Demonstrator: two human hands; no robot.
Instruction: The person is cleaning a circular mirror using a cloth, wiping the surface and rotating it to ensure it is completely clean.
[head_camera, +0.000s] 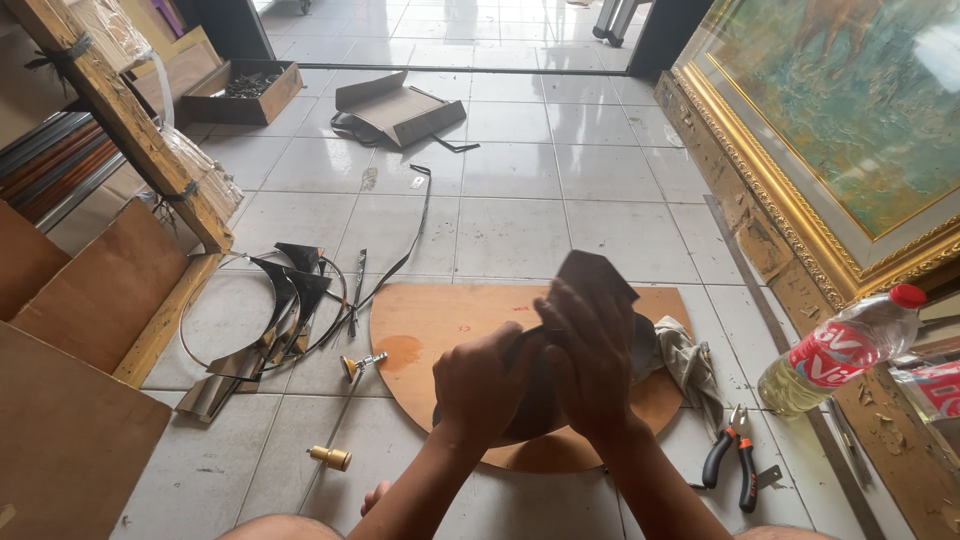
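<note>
White tiled floor (520, 200), framed painting (850, 110)

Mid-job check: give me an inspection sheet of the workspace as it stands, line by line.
Surface: white tiled floor; a rounded wooden board lies flat on it under the hands.
Job's things: dark brown sheet piece, gripped by both hands above the board.
Clutter: pliers right of the board, grey rag, plastic bottle, brass fittings, dark curved offcuts, flattened cardboard.
Grippers: left hand and right hand both closed on the sheet piece.
Cables: thin dark strap trailing across the tiles; cannot tell whether it is a cable.
Surroundings: gilt-framed painting at right, wooden boards at left.
</note>
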